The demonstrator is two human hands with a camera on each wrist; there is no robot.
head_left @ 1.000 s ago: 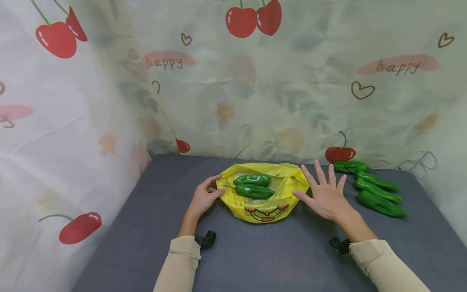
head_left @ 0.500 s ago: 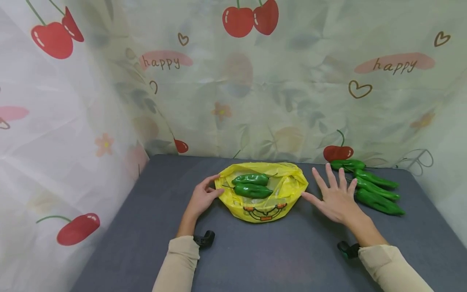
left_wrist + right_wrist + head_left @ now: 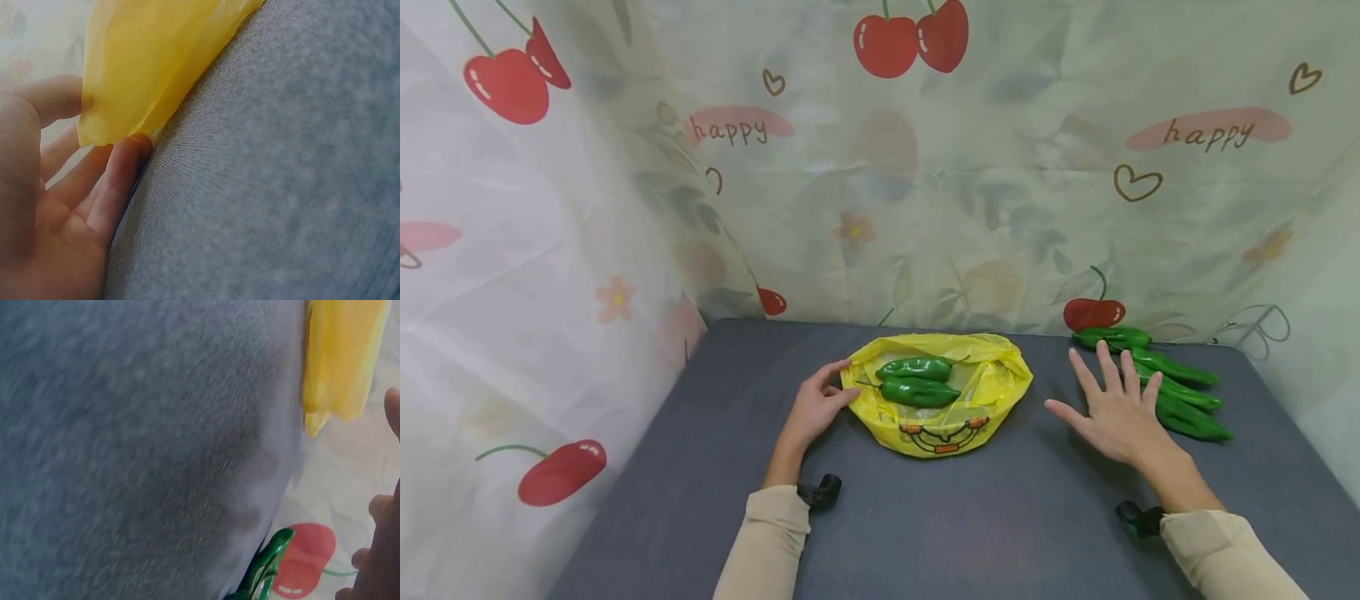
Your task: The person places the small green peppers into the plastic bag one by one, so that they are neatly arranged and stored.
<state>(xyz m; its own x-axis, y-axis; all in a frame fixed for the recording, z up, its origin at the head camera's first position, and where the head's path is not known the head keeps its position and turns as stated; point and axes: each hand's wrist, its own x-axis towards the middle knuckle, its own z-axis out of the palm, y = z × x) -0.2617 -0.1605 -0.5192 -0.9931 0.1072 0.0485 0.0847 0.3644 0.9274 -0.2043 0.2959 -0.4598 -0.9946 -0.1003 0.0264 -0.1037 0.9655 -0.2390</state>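
Observation:
A yellow plastic bag (image 3: 940,440) lies with its mouth spread upward at the middle of the grey table. Two green peppers rest inside it, a nearer pepper (image 3: 919,392) and a farther pepper (image 3: 914,368). My left hand (image 3: 812,407) holds the bag's left edge between thumb and fingers; the left wrist view shows the yellow plastic (image 3: 144,62) at the fingertips. To the right of the bag, my right hand (image 3: 1120,417) is spread above the table, holding nothing. It partly covers a group of several green peppers (image 3: 1193,417) behind it.
The dark grey table (image 3: 955,533) ends at the back against a hanging patterned cloth (image 3: 940,250). A similar cloth wall (image 3: 550,333) stands on the left. At the back of the pepper group lies another green pepper (image 3: 1112,337).
My right hand has moved right, away from the bag's right edge, to in front of the pepper group, fingers still spread. My left hand stays at the bag's left edge.

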